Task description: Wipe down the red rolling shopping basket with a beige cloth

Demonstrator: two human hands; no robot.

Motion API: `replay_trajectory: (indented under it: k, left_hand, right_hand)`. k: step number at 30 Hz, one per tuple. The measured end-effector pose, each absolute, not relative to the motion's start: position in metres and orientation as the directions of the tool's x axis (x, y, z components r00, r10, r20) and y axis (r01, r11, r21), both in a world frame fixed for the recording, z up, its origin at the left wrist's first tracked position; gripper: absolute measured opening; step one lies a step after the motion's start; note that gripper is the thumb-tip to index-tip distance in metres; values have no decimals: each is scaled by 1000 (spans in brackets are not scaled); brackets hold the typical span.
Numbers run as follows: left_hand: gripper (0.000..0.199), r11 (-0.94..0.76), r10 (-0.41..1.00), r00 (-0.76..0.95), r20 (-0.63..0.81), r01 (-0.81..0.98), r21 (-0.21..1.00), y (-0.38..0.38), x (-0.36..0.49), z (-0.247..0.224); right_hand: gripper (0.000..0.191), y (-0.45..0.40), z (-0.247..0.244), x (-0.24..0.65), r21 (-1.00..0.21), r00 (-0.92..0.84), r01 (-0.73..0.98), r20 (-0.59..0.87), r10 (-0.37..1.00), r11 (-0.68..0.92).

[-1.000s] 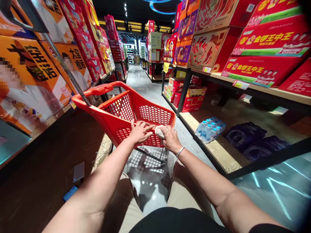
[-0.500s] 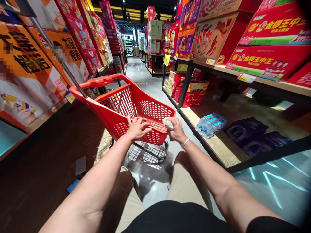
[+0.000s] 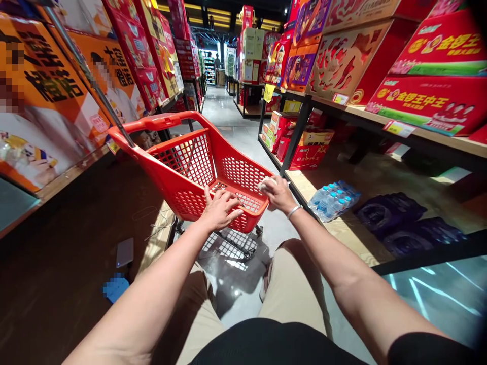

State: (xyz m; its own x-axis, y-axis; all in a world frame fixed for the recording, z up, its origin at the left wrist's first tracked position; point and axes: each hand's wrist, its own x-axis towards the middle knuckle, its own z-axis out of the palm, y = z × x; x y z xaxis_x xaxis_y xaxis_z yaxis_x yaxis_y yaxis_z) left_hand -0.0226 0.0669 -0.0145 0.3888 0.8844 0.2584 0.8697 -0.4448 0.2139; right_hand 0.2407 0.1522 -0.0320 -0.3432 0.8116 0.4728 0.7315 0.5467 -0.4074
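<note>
Looks brightly lit over the cart point(image 3: 217, 144), sinks to near-black beneath the left shelf point(image 3: 74, 172), casts a latticed shadow on the glossy floor point(image 3: 238, 306). Glares in white streaks lower right. Stretches toward the edges, blacks out the right corners, pixelates on the orange boxes point(image 3: 68, 116).

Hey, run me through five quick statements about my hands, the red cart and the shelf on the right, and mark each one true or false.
1. The right hand holds a pale cloth. True.
2. The left hand is gripping a bottle. False: it holds nothing, and its fingers are spread at the rim of the cart.
3. A pack of blue-capped bottles lies on the low wooden shelf to the right. True.
4. The bracelet is on the left wrist. False: it is on the right wrist.
5. The cart has perforated sides. True.
</note>
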Motion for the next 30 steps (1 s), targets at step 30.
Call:
replay_trajectory:
  k: [30]
  left_hand:
    - [28, -435, 887, 369, 277, 869, 235, 72, -22, -20]
  right_hand:
    - [38, 30, -122, 185, -631, -40, 481, 678, 734, 609]
